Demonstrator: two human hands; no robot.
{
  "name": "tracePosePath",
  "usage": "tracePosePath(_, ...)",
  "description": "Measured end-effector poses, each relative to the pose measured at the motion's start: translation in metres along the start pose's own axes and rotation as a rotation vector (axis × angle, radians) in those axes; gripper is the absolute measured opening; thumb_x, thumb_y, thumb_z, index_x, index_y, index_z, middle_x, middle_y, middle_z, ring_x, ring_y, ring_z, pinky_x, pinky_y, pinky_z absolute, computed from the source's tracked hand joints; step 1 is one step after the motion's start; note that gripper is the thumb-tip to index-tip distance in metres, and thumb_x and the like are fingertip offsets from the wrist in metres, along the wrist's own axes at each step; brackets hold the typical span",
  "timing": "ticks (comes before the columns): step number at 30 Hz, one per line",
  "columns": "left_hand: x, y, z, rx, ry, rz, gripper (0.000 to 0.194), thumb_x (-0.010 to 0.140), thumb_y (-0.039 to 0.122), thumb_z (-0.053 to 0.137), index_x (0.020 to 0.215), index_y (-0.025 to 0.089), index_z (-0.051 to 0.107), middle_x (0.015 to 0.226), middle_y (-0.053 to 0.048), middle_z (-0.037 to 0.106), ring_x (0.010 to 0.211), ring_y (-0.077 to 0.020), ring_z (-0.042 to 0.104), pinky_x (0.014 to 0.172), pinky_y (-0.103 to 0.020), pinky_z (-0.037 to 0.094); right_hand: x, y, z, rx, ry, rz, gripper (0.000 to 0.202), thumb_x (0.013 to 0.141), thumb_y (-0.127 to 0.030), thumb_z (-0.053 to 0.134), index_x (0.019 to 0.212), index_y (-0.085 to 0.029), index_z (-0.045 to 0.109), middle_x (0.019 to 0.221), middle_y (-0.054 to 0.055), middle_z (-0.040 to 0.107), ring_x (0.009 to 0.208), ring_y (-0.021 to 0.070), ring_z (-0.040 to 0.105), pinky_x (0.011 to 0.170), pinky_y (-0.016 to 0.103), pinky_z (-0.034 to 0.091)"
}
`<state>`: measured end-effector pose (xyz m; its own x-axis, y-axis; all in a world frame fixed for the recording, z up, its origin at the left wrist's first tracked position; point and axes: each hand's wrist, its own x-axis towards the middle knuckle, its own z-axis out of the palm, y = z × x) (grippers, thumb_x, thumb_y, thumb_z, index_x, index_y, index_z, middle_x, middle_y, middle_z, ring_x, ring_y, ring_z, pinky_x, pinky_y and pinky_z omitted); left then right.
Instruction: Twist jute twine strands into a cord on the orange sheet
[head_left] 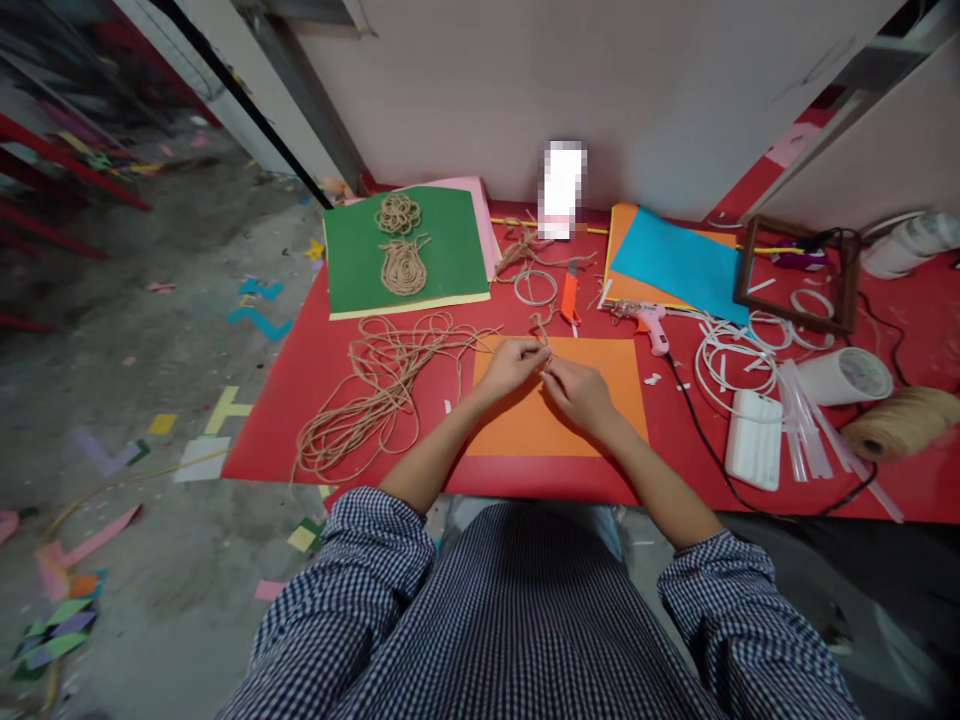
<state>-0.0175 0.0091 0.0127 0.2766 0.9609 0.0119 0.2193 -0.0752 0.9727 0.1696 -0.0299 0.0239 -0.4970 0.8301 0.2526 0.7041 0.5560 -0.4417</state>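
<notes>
My left hand [514, 366] and my right hand [579, 388] meet over an orange sheet [510, 430], fingers pinched together on a piece of jute twine [541, 326]. A short end of the twine sticks up beyond my fingertips; the part between them is mostly hidden. To the left of my left hand, a loose tangle of jute twine [375, 395] spreads over the red tabletop. Coiled twine shapes, a flower-like one [398, 214] and a rounder one [403, 268], lie on a green sheet [349, 265] at the back left.
An orange cutter knife [570, 298] and a pink glue gun [652, 328] lie beyond my hands. On the right are white cord loops [709, 360], a white power bank-like box [754, 440], clear glue sticks [802, 430], a twine spool [904, 422] and a wooden frame [844, 310]. A black cable crosses there.
</notes>
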Motion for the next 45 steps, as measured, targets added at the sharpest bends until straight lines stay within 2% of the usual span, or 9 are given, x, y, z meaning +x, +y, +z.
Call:
tracePosePath(3,0.000,0.002,0.003,-0.250,0.104,-0.093,0.043,0.090,0.055,0.068,0.076,0.015,0.066,0.063,0.000,0.054,0.063,-0.0121,0.051,0.061,-0.025,0.036,-0.003,-0.005,0.010,-0.072,-0.087,-0.036,0.035,0.111,-0.039,0.040,0.101,-0.019,0.068,0.094,0.011,0.076,0.078,0.0213,0.063,0.071,0.033,0.036)
tracePosePath(8,-0.003,0.008,0.003,-0.535,0.078,-0.209,0.044,0.090,0.059,0.072,0.081,0.017,0.061,0.053,0.010,0.030,0.045,-0.0059,0.023,0.047,-0.022,0.018,-0.005,-0.003,0.012,-0.061,-0.149,-0.131,0.037,0.111,-0.040,0.040,0.101,-0.020,0.069,0.090,0.010,0.075,0.079,0.0217,0.062,0.071,0.033,0.035)
tracePosePath(12,-0.002,0.010,0.000,-0.562,0.134,-0.178,0.049,0.092,0.061,0.070,0.077,0.020,0.050,0.056,0.011,0.025,0.048,-0.0059,0.019,0.047,-0.022,0.017,-0.006,-0.003,0.008,-0.009,-0.223,-0.270,0.039,0.109,-0.041,0.043,0.090,-0.020,0.070,0.085,0.010,0.072,0.078,0.0217,0.061,0.074,0.034,0.038)
tracePosePath(16,-0.004,0.011,0.001,-0.463,0.233,-0.113,0.049,0.094,0.063,0.065,0.079,0.021,0.047,0.059,0.009,0.030,0.051,-0.0075,0.024,0.050,-0.023,0.021,-0.007,-0.009,0.005,0.076,-0.179,-0.253,0.037,0.109,-0.043,0.043,0.099,-0.021,0.072,0.099,0.012,0.072,0.091,0.0241,0.064,0.082,0.036,0.044)
tracePosePath(21,-0.012,0.008,0.016,-0.271,0.080,-0.052,0.039,0.103,0.055,0.052,0.084,0.021,0.050,0.067,0.003,0.046,0.059,-0.0117,0.039,0.058,-0.025,0.032,-0.004,-0.008,0.009,0.388,0.212,0.130,0.035,0.107,-0.045,0.048,0.132,-0.024,0.058,0.137,0.014,0.062,0.099,0.0226,0.067,0.086,0.037,0.053)
tracePosePath(26,-0.013,0.003,0.017,0.216,-0.036,0.091,0.029,0.106,0.038,0.045,0.087,0.020,0.059,0.076,-0.004,0.063,0.069,-0.0174,0.054,0.069,-0.028,0.037,0.003,0.011,0.020,0.787,0.095,0.393,0.047,0.102,-0.061,0.053,0.135,-0.028,0.048,0.103,0.003,0.071,0.067,0.0167,0.064,0.063,0.030,0.053)
tracePosePath(29,-0.013,0.002,0.012,0.432,-0.057,0.092,0.028,0.107,0.035,0.040,0.097,0.020,0.062,0.080,-0.007,0.067,0.069,-0.0201,0.057,0.071,-0.029,0.036,0.004,0.015,0.015,0.618,0.055,0.354,0.040,0.105,-0.058,0.051,0.127,-0.025,0.058,0.079,0.001,0.068,0.067,0.0190,0.064,0.066,0.030,0.048)
tracePosePath(34,-0.014,0.004,0.010,0.680,-0.103,0.064,0.020,0.103,0.025,0.046,0.112,0.019,0.063,0.088,-0.013,0.072,0.075,-0.0256,0.063,0.075,-0.033,0.039,0.004,0.014,-0.002,0.217,0.030,0.266,0.034,0.107,-0.041,0.049,0.128,-0.022,0.067,0.078,0.005,0.073,0.071,0.0234,0.066,0.072,0.032,0.042)
tracePosePath(45,-0.017,0.013,0.010,0.925,-0.159,0.032,0.030,0.103,0.027,0.043,0.128,0.017,0.058,0.097,-0.021,0.075,0.087,-0.0335,0.071,0.080,-0.038,0.045,0.004,0.018,-0.007,0.064,0.002,0.202,0.035,0.108,-0.041,0.047,0.103,-0.022,0.076,0.082,0.008,0.077,0.070,0.0239,0.066,0.069,0.033,0.035)
